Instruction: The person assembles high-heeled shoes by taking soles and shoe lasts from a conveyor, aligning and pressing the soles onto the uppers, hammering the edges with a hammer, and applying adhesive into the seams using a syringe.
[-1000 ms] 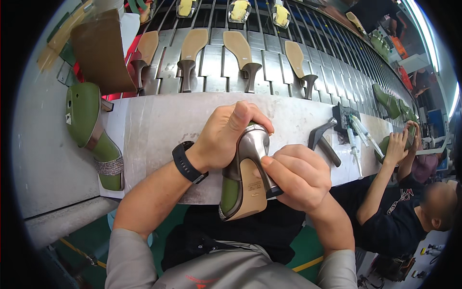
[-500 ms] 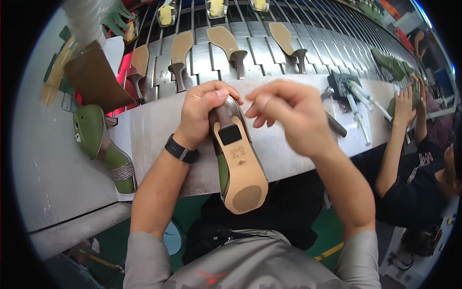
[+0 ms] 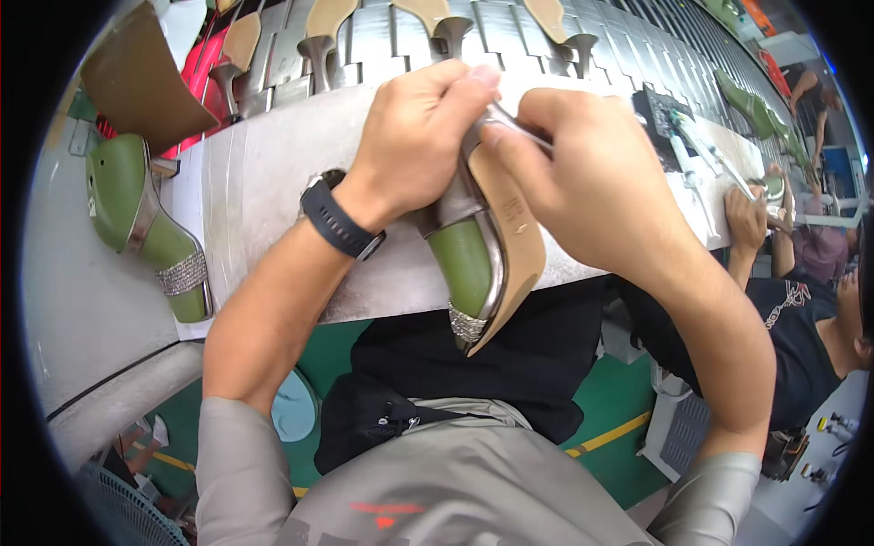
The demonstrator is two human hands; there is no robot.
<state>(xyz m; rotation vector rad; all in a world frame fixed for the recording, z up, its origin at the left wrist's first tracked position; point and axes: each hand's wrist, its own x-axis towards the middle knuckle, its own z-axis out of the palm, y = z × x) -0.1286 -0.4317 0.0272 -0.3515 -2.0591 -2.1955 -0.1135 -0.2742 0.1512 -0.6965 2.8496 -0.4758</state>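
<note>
Above the near part of the workbench I hold a high-heeled sandal [image 3: 517, 246] fitted on a green shoe last [image 3: 469, 264]. Its toe points down toward me, and the tan sole faces right. My left hand [image 3: 414, 136] is closed around the heel end from the left. From the right, my right hand [image 3: 592, 173] grips the same end, its thumb pressed on the sole near the heel. Between them the fingers cover most of the heel. A second sandal on a green last [image 3: 123, 200], with a glittering strap, lies at the left.
Several tan soles with brown heels [image 3: 328, 23] lie on the metal conveyor beyond the bench [image 3: 264, 182]. Syringes [image 3: 696, 155] and a black block [image 3: 655, 118] are to the right. A brown board [image 3: 146, 77] stands at far left. Another person [image 3: 792, 328] works at far right.
My right hand has come in from beside the heel and closed on the sandal. The sandal has turned, so its green side and glittering strap now show. The view has shifted.
</note>
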